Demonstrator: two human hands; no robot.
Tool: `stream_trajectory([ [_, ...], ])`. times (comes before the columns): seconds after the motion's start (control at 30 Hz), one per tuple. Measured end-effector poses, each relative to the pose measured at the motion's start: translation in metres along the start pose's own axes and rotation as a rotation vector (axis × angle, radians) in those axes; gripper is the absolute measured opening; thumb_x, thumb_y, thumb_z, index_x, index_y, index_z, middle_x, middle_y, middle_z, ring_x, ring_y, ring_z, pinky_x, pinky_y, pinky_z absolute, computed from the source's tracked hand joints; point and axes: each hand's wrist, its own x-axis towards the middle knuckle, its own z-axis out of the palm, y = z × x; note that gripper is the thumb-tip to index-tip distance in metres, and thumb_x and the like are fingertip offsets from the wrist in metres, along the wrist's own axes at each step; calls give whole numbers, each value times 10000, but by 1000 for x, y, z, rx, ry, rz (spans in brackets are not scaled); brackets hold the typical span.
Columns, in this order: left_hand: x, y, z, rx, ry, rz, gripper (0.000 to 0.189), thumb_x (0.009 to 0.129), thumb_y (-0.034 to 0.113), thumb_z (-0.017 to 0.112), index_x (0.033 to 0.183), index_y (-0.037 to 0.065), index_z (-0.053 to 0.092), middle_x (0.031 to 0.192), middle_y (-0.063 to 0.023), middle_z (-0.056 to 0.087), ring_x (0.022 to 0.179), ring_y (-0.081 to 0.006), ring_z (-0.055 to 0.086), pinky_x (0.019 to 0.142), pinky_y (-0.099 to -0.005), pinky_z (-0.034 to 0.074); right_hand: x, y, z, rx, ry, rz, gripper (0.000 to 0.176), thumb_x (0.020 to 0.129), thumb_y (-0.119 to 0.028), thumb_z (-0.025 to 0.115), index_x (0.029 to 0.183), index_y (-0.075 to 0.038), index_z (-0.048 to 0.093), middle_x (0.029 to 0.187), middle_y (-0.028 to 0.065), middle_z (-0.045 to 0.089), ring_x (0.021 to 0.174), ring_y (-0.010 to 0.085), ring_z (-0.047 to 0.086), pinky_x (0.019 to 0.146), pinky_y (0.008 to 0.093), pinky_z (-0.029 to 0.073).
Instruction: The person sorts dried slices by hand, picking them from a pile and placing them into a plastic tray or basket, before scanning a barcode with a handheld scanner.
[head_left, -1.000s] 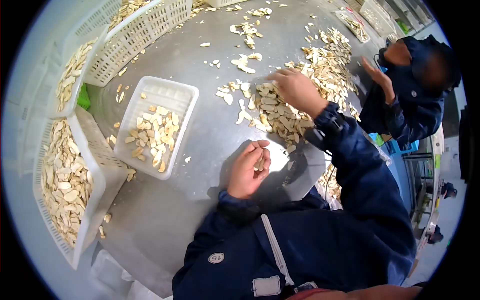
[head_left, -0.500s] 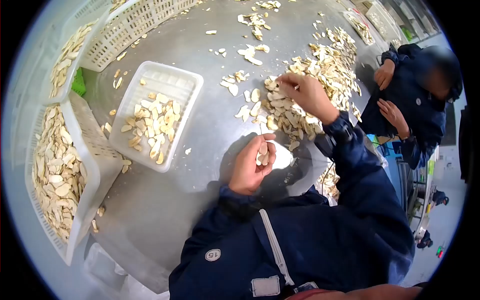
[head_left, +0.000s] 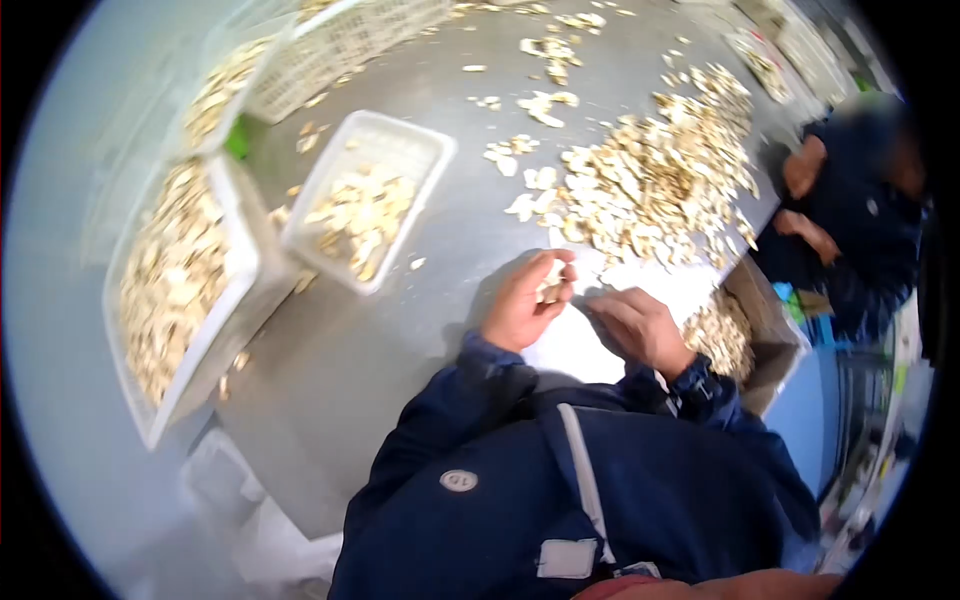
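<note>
Left hand (head_left: 522, 305) pinches thin, flat pale slices (head_left: 551, 284) over dull metal table (head_left: 400, 340).

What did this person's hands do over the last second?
The right hand pulled back from the heap of pale dried slices to beside the left hand, near the body. The left hand still holds its few pale slices; the small white plastic tray stayed put.

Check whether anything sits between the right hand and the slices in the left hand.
Nothing visible. The left hand pinches the slices; the right hand is close beside it, with only a short open gap over the table.
</note>
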Motion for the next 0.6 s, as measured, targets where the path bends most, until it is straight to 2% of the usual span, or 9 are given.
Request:
stream_trajectory([
  [0.17, -13, 11, -8, -14, 50, 67, 362, 1117, 338, 509, 1257, 28, 633, 1020, -51, 666, 790, -125, 625, 609, -226, 449, -19, -5, 14, -5, 72, -66, 288, 885, -46, 761, 1169, -88, 735, 1159, 109, 722, 1018, 326, 679, 888, 412, 561],
  [0.27, -41, 68, 0, 86, 113, 290, 373, 1122, 339, 464, 1260, 38, 637, 1020, -56, 663, 789, -130, 627, 623, -235, 460, -20, -6, 19, 36, 118, -71, 272, 888, -13, 732, 1153, -78, 741, 1158, 117, 723, 1041, 339, 671, 920, 431, 548],
  [0.33, -84, 137, 53, 55, 218, 569, 376, 1128, 309, 406, 1218, 25, 635, 984, -59, 658, 801, -144, 626, 654, -250, 476, -22, -4, 20, 33, 104, -70, 262, 893, -7, 722, 1145, -76, 742, 1139, 121, 728, 1040, 335, 671, 909, 426, 548],
  [0.37, -106, 175, 56, 394, 158, 787, 391, 1138, 291, 355, 1172, 9, 624, 982, -70, 651, 827, -161, 624, 712, -258, 487, -21, -6, 19, 41, 109, -80, 260, 892, 1, 717, 1140, -75, 742, 1127, 122, 729, 1035, 335, 672, 905, 425, 547],
  [0.4, -130, 202, 60, 825, 250, 969, 409, 1138, 307, 373, 1252, -20, 592, 1119, -112, 636, 989, -198, 602, 856, -295, 461, -20, -7, 17, 47, 115, -86, 258, 892, 8, 712, 1135, -74, 742, 1116, 123, 730, 1030, 334, 673, 900, 423, 547],
  [0.43, -154, 230, 64, 1406, 565, 1155, 452, 1139, 323, 392, 1332, -50, 559, 1256, -153, 620, 1152, -234, 579, 1000, -332, 435, -21, -9, 16, 51, 122, -89, 256, 892, 15, 707, 1130, -73, 742, 1104, 123, 731, 1025, 334, 673, 896, 421, 547],
  [0.47, -178, 257, 69, 1753, 909, 1327, 512, 1140, 338, 410, 1412, -79, 527, 1393, -195, 605, 1314, -271, 557, 1144, -369, 408, -23, -9, 14, 48, 127, -85, 254, 890, 20, 705, 1123, -75, 743, 1096, 121, 732, 1018, 334, 675, 891, 420, 547],
  [0.53, -204, 325, 18, 1699, 1100, 1338, 639, 1101, 426, 483, 1526, -51, 461, 1576, -302, 425, 1509, -424, 352, 1259, -426, 264, -24, -10, 13, 44, 140, -84, 252, 886, 29, 702, 1110, -78, 744, 1078, 117, 734, 1002, 334, 678, 881, 419, 547],
  [0.6, -240, 346, -7, 2288, 1324, 785, 611, 1041, 429, 593, 1546, 96, 506, 1625, -265, 365, 1544, -449, 272, 1279, -509, 213, -27, -5, 19, 53, 186, -88, 253, 881, 32, 704, 1101, -84, 745, 1053, 113, 736, 982, 333, 682, 873, 418, 546],
])
